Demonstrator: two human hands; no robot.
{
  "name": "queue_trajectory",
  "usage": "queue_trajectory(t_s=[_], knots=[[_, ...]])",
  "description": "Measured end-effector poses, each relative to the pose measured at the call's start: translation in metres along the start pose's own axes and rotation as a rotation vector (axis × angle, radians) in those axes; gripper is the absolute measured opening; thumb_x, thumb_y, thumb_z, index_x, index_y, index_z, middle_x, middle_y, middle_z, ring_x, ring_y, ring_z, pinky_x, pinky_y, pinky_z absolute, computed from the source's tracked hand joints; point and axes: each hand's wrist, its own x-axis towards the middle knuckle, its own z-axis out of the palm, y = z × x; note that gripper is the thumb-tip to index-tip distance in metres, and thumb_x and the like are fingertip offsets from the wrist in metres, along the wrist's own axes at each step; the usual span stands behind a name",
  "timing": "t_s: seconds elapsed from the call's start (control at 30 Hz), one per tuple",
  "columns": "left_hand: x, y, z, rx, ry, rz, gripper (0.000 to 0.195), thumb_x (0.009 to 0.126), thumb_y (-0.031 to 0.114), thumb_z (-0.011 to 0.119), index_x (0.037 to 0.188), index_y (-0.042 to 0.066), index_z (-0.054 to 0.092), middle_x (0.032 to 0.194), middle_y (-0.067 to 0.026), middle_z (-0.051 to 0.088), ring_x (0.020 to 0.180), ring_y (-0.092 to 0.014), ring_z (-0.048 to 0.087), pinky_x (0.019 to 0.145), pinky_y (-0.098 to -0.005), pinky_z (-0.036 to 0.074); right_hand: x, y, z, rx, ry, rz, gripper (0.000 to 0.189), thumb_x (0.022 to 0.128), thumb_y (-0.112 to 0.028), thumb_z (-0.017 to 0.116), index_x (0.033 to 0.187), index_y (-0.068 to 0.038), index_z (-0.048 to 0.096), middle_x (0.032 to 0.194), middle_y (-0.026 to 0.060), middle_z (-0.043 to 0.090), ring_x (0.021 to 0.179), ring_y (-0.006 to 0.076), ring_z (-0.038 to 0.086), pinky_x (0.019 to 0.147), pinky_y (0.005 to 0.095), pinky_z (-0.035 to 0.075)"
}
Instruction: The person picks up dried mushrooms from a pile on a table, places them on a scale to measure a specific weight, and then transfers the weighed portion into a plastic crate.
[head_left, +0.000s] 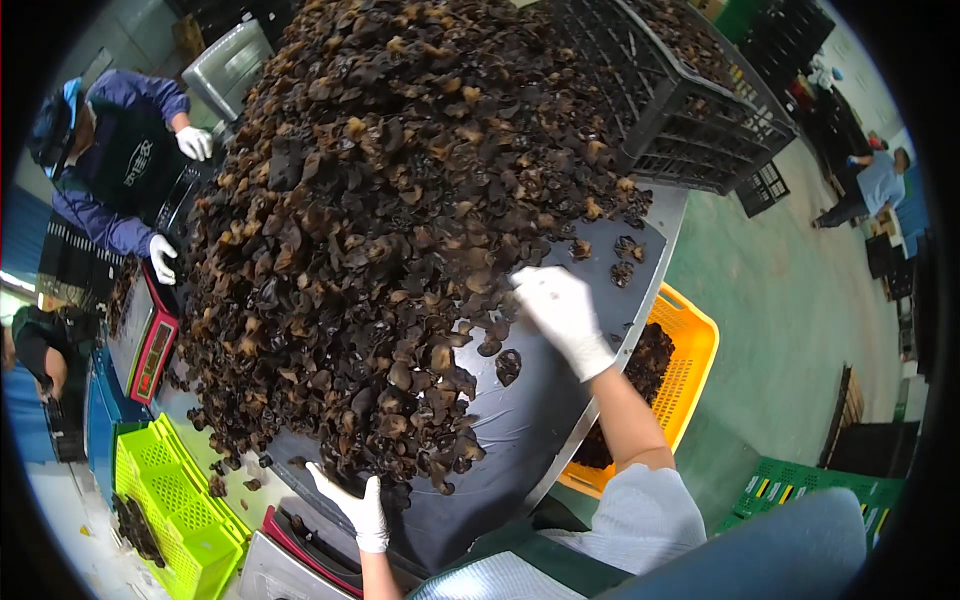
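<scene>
A big heap of dark brown pieces (360, 247), which look like wood ear fungus, covers most of the grey metal-edged worktable (540, 397). My left hand (356, 506), in a white glove, is at the heap's near edge with thumb and fingers apart. My right hand (559, 311), also gloved in white, reaches to the heap's right edge. Its fingertips are curled and blurred, so whether they hold a piece is unclear. A single loose fungus piece (508, 367) lies on the table below and left of that hand.
A black plastic crate (697, 135) stands at the table's back right. Beside the right edge sits a yellow basket (694, 360) with fungus in it. A lime-green basket (176, 510) and a red-framed scale (154, 349) are on the left. A co-worker (112, 165) in white gloves stands across the heap.
</scene>
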Motion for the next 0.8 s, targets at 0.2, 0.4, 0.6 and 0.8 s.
queue_trajectory(t_s=[0.2, 0.4, 0.6, 0.8], knots=[[0.002, -0.003, 0.002, 0.091, 0.029, 0.047, 0.087, 0.094, 0.046, 0.056, 0.156, 0.002, 0.013, 0.162, -0.0188, 0.016, 0.148, -0.034, 0.016, 0.121, -0.0460, 0.011, -0.007, 0.160, 0.006, 0.001, 0.602, 0.410, 0.023, 0.087, -0.012, 0.069, 0.109, -0.004, 0.070, 0.105, 0.0114, 0.071, 0.098, 0.0239, 0.065, 0.090, 0.0352, 0.049], [-0.004, -0.012, 0.009, 0.077, 0.052, 0.101, 0.083, 0.097, 0.048, 0.050, 0.155, 0.000, 0.015, 0.161, -0.0203, 0.017, 0.148, -0.035, 0.016, 0.120, -0.0472, 0.010, 0.041, 0.068, 0.081, 0.342, 0.316, 0.268, 0.052, 0.086, -0.022, 0.070, 0.134, -0.009, 0.057, 0.138, 0.0129, 0.056, 0.132, 0.0293, 0.048, 0.113, 0.0409, 0.035], [-0.007, -0.015, 0.012, 0.054, 0.077, 0.096, 0.083, 0.098, 0.053, 0.046, 0.155, 0.000, 0.016, 0.160, -0.0204, 0.018, 0.148, -0.034, 0.017, 0.120, -0.0468, 0.011, 0.030, -0.049, 0.144, 0.444, 0.068, 0.014, 0.068, 0.081, -0.034, 0.075, 0.138, -0.007, 0.050, 0.146, 0.0248, 0.042, 0.134, 0.0409, 0.042, 0.110, 0.0505, 0.037], [-0.007, -0.018, 0.007, 0.045, 0.069, 0.058, 0.079, 0.099, 0.049, 0.045, 0.155, 0.001, 0.017, 0.161, -0.0196, 0.018, 0.148, -0.034, 0.019, 0.120, -0.0452, 0.012, 0.003, -0.114, 0.145, 0.552, -0.337, -0.052, 0.063, 0.082, -0.041, 0.071, 0.130, -0.005, 0.056, 0.152, 0.0184, 0.036, 0.135, 0.0417, 0.040, 0.112, 0.0534, 0.032]])
